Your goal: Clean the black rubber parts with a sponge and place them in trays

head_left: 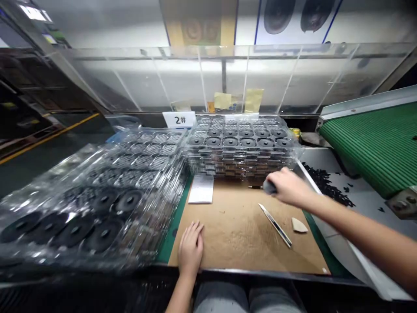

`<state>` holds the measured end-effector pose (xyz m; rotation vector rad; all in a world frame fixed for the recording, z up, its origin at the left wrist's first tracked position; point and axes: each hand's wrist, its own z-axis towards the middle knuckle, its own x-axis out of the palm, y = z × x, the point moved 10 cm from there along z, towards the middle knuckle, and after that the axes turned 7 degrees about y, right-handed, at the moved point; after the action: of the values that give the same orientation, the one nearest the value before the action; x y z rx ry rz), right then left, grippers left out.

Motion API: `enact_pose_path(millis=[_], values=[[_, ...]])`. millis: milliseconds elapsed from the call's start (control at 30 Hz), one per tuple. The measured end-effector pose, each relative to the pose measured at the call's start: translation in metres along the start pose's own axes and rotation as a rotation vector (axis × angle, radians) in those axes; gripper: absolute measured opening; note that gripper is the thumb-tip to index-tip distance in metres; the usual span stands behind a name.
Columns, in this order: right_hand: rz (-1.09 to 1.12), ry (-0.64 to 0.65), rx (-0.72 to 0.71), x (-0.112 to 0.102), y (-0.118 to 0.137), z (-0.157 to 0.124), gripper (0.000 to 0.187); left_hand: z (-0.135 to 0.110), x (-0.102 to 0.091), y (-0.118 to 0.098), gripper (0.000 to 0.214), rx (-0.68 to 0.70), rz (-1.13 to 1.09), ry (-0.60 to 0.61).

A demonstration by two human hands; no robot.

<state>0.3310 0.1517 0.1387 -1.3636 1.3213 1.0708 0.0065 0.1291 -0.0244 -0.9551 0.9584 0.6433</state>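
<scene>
Left hand (191,248) flat on cardboard mat (234,243), fingers open; right hand (288,187) fingers gripping dark pointed tool (257,187) (utility knife (275,224) lying near).

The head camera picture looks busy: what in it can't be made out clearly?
All in the head view:
- Dark object in the right hand: fingers cover part of it and it is blurred.
- Stacked clear trays: glare and plastic layers hide the lower contents.
- Paper sheet: any writing is too small to read.
- Black bits: too small to identify.
</scene>
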Motion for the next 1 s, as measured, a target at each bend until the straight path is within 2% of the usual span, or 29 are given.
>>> enact_pose_path(millis=[33,100,133,200,267,367,467,567,667,733,800,867,933,1000], values=[[0.018,0.039,-0.028,0.03,0.024,0.005,0.027,0.0,0.0,-0.001,0.032,-0.006,-0.011,-0.003],[0.05,0.07,-0.014,0.077,0.052,0.014,0.03,0.0,-0.001,-0.003,0.031,-0.015,-0.031,-0.014],[0.064,0.066,0.012,0.093,0.058,0.019,0.031,0.0,-0.001,-0.003,0.029,-0.018,-0.039,-0.014],[0.087,0.041,0.078,0.111,0.062,0.027,0.032,0.0,-0.002,-0.004,0.026,-0.022,-0.047,-0.019],[0.107,0.009,0.139,0.116,0.061,0.032,0.031,-0.001,-0.004,-0.005,0.025,-0.025,-0.045,-0.022],[0.135,-0.043,0.161,0.111,0.067,0.04,0.03,-0.004,-0.005,-0.006,0.03,-0.026,-0.02,-0.014],[0.182,-0.076,0.037,0.107,0.093,0.059,0.031,-0.009,-0.001,-0.005,0.036,-0.034,0.02,0.018],[0.26,-0.056,-0.107,0.116,0.126,0.087,0.037,-0.014,0.006,-0.004,0.041,-0.041,0.059,0.083],[0.361,-0.002,-0.131,0.13,0.147,0.106,0.044,-0.02,0.007,0.001,0.044,-0.047,0.086,0.147],[0.433,0.038,-0.129,0.132,0.153,0.106,0.053,-0.025,0.005,0.006,0.045,-0.037,0.1,0.175],[0.515,0.078,-0.154,0.119,0.151,0.095,0.059,-0.028,0.003,0.01,0.048,-0.005,0.123,0.195],[0.599,0.12,-0.208,0.087,0.136,0.079,0.053,-0.026,0.002,0.016,0.046,-0.063,0.065,0.214],[0.716,0.16,-0.254,0.037,0.104,0.064,0.039,-0.016,0.001,0.015,0.037,-0.175,-0.003,0.219],[0.904,0.178,-0.252,-0.021,0.058,0.057,0.031,0.004,-0.008,0.001,0.033,-0.275,-0.036,0.208]])
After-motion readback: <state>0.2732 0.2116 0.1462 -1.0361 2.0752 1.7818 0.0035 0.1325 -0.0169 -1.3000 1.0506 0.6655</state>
